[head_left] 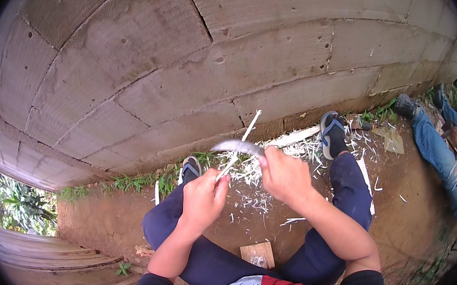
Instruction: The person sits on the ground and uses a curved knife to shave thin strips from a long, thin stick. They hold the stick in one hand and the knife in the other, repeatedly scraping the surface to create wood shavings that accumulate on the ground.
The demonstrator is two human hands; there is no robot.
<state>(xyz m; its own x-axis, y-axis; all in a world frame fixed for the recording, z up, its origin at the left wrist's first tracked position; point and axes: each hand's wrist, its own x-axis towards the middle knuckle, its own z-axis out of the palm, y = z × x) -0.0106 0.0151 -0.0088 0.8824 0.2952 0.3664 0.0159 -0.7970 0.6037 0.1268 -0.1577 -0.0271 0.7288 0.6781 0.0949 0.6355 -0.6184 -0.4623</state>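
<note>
My left hand (204, 197) is closed around the lower end of a thin pale wooden stick (251, 125), which slants up and away toward the wall. My right hand (285, 175) grips a knife with a curved grey blade (237, 145); its handle is hidden in my fist. The blade points left and crosses the stick just above my left hand, seeming to touch it. Beneath both hands, a heap of white wood shavings (305, 155) covers the ground between my feet.
A block wall (189, 88) rises just ahead. A longer pale wood strip (297, 136) lies in the shavings. A small wooden board (257, 255) sits between my legs. Another person in blue jeans (437, 156) sits at the right. Grass (138, 183) grows along the wall's foot.
</note>
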